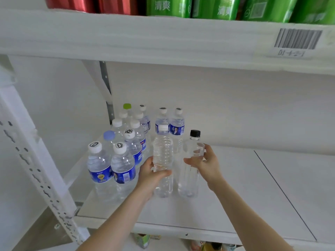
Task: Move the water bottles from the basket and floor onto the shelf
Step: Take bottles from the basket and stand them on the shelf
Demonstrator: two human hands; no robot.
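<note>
L hand (152,175) grips white-capped bottle (163,151), R hand (206,163) grips black-capped bottle (188,180) (both clear, upright on shelf (228,198)).

Clear glossy plastic water bottles (163,160), matt white metal shelf (226,196), shiny green packs (217,6)

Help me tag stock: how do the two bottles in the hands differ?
The white-capped bottle has a ribbed body; the black-capped bottle has smooth sides. The left hand grips the white-capped bottle at mid-body; the right hand holds the black-capped bottle near its shoulder. Both are clear, unlabelled and upright.
</note>
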